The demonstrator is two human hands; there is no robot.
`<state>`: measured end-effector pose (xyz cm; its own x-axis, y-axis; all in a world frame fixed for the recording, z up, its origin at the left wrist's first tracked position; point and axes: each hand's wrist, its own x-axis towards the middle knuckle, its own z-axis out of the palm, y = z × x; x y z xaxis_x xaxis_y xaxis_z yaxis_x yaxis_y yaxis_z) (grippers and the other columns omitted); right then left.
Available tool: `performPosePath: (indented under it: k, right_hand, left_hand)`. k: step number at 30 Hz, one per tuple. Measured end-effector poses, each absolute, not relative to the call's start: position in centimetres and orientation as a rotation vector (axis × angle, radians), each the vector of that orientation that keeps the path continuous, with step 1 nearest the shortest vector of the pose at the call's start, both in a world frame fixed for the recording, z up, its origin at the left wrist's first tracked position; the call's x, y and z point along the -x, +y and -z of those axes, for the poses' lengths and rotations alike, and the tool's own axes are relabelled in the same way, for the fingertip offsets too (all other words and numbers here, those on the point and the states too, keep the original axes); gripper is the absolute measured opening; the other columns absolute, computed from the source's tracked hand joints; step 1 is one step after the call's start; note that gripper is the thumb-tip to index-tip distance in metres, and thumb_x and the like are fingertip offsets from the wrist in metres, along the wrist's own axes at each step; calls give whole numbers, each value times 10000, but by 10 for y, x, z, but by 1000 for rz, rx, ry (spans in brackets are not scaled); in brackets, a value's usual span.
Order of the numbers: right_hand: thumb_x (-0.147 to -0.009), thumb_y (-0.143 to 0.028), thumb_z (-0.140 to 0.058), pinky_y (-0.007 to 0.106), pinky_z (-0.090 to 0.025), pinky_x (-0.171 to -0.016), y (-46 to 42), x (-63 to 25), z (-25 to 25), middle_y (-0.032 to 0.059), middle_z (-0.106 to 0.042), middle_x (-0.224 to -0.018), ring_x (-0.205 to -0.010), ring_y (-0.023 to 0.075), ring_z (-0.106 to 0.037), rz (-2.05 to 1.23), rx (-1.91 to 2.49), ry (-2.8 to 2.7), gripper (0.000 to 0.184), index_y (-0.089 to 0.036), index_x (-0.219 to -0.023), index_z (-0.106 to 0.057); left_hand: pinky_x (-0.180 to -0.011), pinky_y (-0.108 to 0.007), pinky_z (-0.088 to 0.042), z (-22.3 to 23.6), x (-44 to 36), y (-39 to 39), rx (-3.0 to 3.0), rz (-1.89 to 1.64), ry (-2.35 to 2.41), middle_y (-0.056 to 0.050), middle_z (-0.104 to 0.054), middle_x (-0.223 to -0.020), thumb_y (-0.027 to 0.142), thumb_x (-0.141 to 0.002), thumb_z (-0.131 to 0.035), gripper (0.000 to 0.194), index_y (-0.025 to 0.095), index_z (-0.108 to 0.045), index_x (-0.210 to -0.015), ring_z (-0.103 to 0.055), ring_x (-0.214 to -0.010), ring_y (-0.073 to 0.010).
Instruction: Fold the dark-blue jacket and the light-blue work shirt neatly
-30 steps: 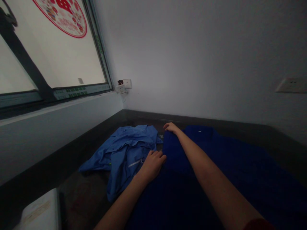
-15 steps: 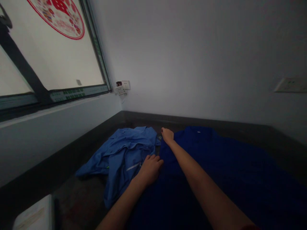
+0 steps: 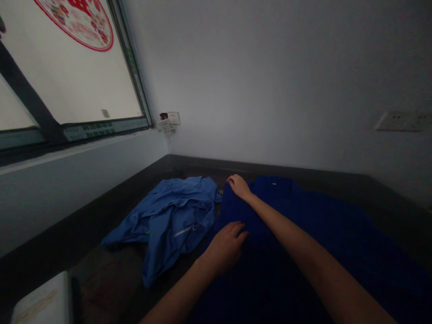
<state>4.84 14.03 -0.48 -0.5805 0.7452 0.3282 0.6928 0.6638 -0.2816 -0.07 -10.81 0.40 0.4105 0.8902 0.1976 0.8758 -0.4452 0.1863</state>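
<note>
Right of center, the right hand (image 3: 239, 186) curls its fingers over the upper left edge of the dark blue garment (image 3: 273, 225), seemingly pinching cloth. At lower center, the left hand (image 3: 229, 245) lies loosely bent over the same garment, which fills the lower right; whether it grips fabric, I cannot tell.

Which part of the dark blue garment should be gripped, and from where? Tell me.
Best grip, I'd judge: the far left corner of the dark blue garment, coming from its left. The garment lies spread out, and that corner forms a narrow free end left of its collar, beside the light blue garment. The right hand is at that corner.
</note>
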Motion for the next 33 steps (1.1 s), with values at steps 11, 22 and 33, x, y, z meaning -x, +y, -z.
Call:
performPosePath:
  k: [11, 22, 33]
  right_hand:
    - [-897, -209, -495, 275, -380, -941, 118, -46, 15, 88, -600, -1222, -1142, 200, -518, -156, 1202, -2554, 304, -186, -1185, -591]
    - [-903, -337, -523, 358, -410, -830, 146, -45, 21, 123, -643, -1100, -1055, 248, -544, -103, 1586, -2381, 208, -192, -995, -641]
    - [-939, -231, -386, 438, -346, -932, 127, -40, 16, 175, -547, -1232, -1171, 285, -430, -6, 1404, -2379, 286, -149, -1159, -549]
  left_hand:
    - [-776, -322, -479, -1, 2, -103, -2638, -214, 1812, -46, -619, -1005, 202, -902, -506, 117, 188, -592, -980, -566, -920, -200]
    - [-682, -296, -389, 2, 1, -105, -2806, -276, 1740, -12, -597, -855, 218, -949, -434, 153, 187, -554, -859, -537, -792, -164]
    - [-860, -323, -452, -10, -1, -107, -2539, -479, 1732, -37, -611, -1017, 279, -892, -532, 112, 204, -596, -947, -559, -975, -194]
